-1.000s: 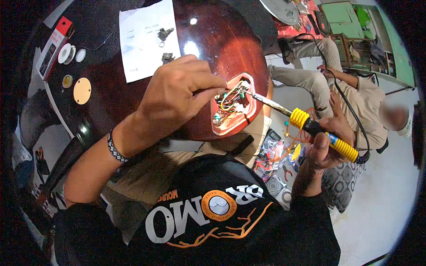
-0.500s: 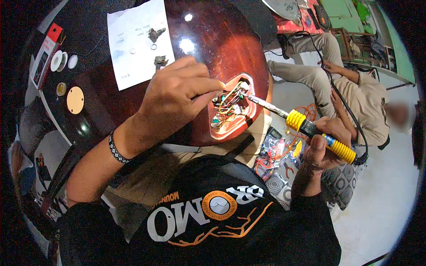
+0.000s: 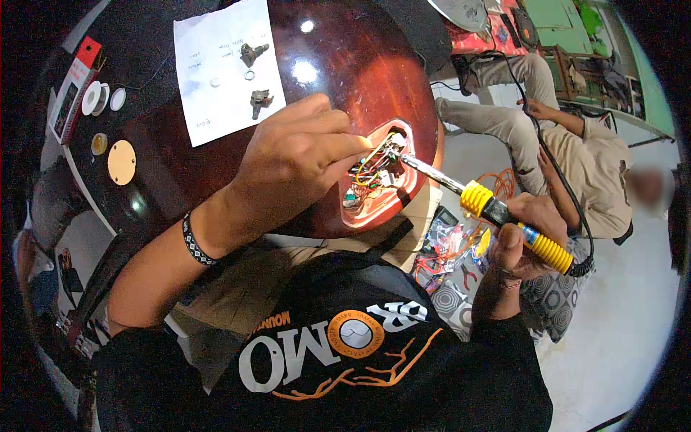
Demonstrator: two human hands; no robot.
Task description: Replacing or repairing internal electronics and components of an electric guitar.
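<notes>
Left hand (image 3: 291, 155): had shifted right, fingers pinched at cavity rim (image 3: 362, 212), contents indiscernible. Right hand (image 3: 517, 258): fingers wrapped round soldering iron (image 3: 495, 213). Far side: glossy wood (image 3: 360, 79) lay bare.

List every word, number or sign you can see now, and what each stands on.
Wording isn't copied here, only its place.
Black shirt: large white and small orange lettering, round emblem.
White paper sheet: handwriting, small and faint.
Red-and-black box: print too small to read.
Soldering iron: blue band, any marking unreadable.
Plastic packets: any print too small.
</notes>
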